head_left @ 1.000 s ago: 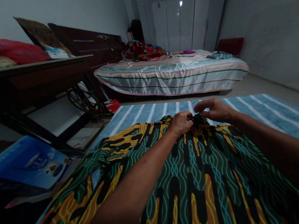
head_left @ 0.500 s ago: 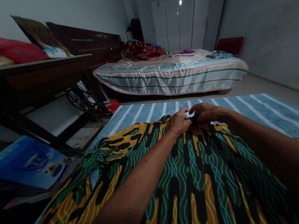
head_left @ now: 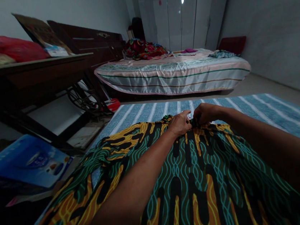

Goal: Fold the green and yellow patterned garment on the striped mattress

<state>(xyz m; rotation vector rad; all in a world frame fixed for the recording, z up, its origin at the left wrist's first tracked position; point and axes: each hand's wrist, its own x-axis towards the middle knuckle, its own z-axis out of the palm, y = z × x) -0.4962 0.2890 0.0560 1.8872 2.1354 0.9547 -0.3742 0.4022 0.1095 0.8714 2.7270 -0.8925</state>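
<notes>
A patterned garment (head_left: 178,167) in green, black and orange-yellow with wavy teal lines lies spread out before me. It rests on a blue bedspread with white stripes (head_left: 139,113). At its far edge, near the neck, my left hand (head_left: 180,123) is closed on the cloth. Just to the right, my right hand (head_left: 206,114) pinches the same edge with bent fingers. A small bunch of dark fabric shows between the two hands. My fingertips are partly hidden by the hands themselves.
Beyond stands a bed with a shiny striped cover (head_left: 173,75) and a red floral blanket (head_left: 145,48). On the left are a dark sewing-machine table (head_left: 34,73) with a red plastic bag (head_left: 20,47) on top and a blue box (head_left: 33,160) below. A pale wardrobe (head_left: 174,19) is at the back.
My right hand's fingers have closed down onto the garment's edge, where the index finger was raised before. My left hand stays nearly in place. The view has shifted slightly.
</notes>
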